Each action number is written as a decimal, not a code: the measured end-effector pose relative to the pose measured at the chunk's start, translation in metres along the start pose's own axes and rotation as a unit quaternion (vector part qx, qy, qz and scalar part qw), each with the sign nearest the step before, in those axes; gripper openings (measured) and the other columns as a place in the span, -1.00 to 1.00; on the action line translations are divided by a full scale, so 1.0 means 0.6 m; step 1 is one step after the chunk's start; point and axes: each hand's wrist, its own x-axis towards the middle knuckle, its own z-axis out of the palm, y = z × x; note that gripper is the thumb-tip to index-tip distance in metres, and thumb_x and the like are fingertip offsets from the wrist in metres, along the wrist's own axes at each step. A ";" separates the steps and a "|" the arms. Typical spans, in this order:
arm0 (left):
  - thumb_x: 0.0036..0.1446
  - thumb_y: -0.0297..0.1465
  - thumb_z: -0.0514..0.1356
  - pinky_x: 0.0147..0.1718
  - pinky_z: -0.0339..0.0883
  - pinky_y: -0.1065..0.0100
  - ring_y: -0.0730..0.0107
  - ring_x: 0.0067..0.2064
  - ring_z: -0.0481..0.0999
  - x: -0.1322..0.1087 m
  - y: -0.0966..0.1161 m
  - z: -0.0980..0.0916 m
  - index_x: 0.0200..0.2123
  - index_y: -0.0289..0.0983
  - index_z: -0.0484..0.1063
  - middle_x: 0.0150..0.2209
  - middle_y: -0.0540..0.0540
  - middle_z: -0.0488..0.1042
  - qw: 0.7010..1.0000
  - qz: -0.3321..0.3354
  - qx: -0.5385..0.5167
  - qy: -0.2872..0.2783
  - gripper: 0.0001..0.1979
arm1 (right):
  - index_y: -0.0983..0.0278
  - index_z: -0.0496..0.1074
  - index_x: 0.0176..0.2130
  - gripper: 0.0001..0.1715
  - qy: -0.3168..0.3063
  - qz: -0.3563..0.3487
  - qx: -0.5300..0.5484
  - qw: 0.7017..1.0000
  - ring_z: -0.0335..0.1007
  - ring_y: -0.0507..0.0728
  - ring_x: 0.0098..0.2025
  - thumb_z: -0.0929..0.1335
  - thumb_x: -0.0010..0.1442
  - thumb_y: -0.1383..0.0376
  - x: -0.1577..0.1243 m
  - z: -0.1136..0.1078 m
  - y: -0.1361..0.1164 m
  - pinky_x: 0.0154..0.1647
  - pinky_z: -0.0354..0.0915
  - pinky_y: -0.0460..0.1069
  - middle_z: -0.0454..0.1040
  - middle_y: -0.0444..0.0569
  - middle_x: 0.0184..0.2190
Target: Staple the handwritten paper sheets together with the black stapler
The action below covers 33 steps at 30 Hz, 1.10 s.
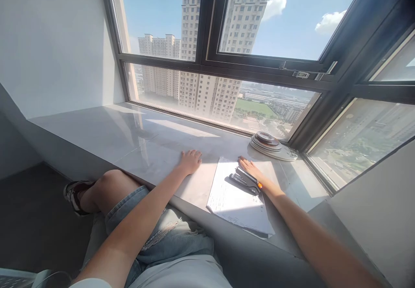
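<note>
My left hand (190, 162) lies palm down on the pale stone window sill (168, 167), fingers slightly apart and nothing in them. To the right, a stack of white paper sheets (233, 208) with some writing rests on the sill. A black stapler (248, 180) with an orange bit at one end lies on the upper part of the sheets. My right hand (251, 169) rests flat just beyond the stapler, fingers stretched out toward the window. Whether its side touches the stapler I cannot tell. A small dark patch shows at its fingertips, too small to make out.
A stack of round discs (266, 143) sits on a flat pale piece (288, 153) in the sill's corner, against the window frame (301, 132). A metal window latch (301, 75) sits higher up. My bent legs (129, 206) are beside the sill's front edge.
</note>
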 end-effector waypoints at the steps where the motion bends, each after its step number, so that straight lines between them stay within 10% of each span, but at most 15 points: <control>1: 0.38 -0.27 0.02 0.29 -0.13 -0.32 -0.14 0.38 0.11 0.000 0.001 0.000 0.25 -0.12 0.34 0.37 -0.26 0.21 1.000 -0.013 0.001 -0.003 -0.58 | 0.28 0.15 0.38 -0.36 -0.012 -0.012 -0.006 1.000 -0.06 0.35 0.48 0.08 0.40 0.21 0.002 -0.001 0.000 0.43 -0.05 0.38 0.08 0.26 0.43; 8: 0.31 -0.40 -0.01 0.18 -0.17 -0.55 -0.31 0.26 0.25 0.000 -0.007 -0.004 0.19 -0.21 0.42 0.24 -0.42 0.32 0.980 -0.180 0.051 0.074 -0.56 | 0.34 -0.06 0.47 -0.25 -0.031 -0.005 -0.007 0.999 -0.15 0.34 0.51 0.02 0.46 0.05 0.046 -0.008 -0.045 0.43 -0.07 0.38 -0.07 0.29 0.47; 12: 0.32 -0.41 -0.05 0.16 -0.33 -0.65 -0.38 0.40 0.00 -0.006 -0.057 -0.025 0.29 -0.15 0.33 0.37 -0.36 0.19 0.949 -0.306 0.041 0.064 -0.49 | 0.30 -0.10 0.48 -0.22 -0.035 -0.021 -0.003 0.999 -0.21 0.31 0.52 0.01 0.47 -0.01 0.092 -0.013 -0.103 0.45 -0.14 0.35 -0.15 0.23 0.49; 20: 0.42 -0.17 -0.24 0.36 -0.34 -0.36 -0.01 0.50 -0.13 -0.078 -0.176 -0.064 0.46 -0.06 0.04 0.50 -0.06 -0.09 0.983 -0.160 0.080 -0.033 -0.40 | 0.34 -0.23 0.51 -0.14 -0.112 -0.080 0.053 0.989 -0.46 0.24 0.54 -0.01 0.45 -0.06 0.189 -0.041 -0.251 0.50 -0.34 0.24 -0.37 0.10 0.52; 24: 0.40 -0.09 -0.20 0.31 -0.33 -0.44 -0.33 0.48 -0.17 -0.109 -0.168 -0.063 0.45 -0.09 0.09 0.50 -0.17 -0.10 0.949 -0.294 0.106 0.025 -0.37 | 0.31 -0.25 0.51 -0.15 -0.123 -0.132 0.069 0.981 -0.49 0.21 0.54 -0.01 0.46 -0.05 0.225 -0.049 -0.310 0.51 -0.41 0.22 -0.37 0.06 0.52; 33: 0.39 -0.13 -0.15 0.34 -0.33 -0.36 -0.36 0.47 -0.17 -0.119 -0.149 -0.069 0.45 -0.13 0.09 0.49 -0.18 -0.06 0.951 -0.292 0.096 0.032 -0.38 | 0.25 -0.28 0.51 -0.20 -0.132 -0.179 0.052 0.974 -0.55 0.17 0.54 -0.04 0.48 -0.03 0.254 -0.046 -0.350 0.50 -0.41 0.23 -0.43 0.04 0.53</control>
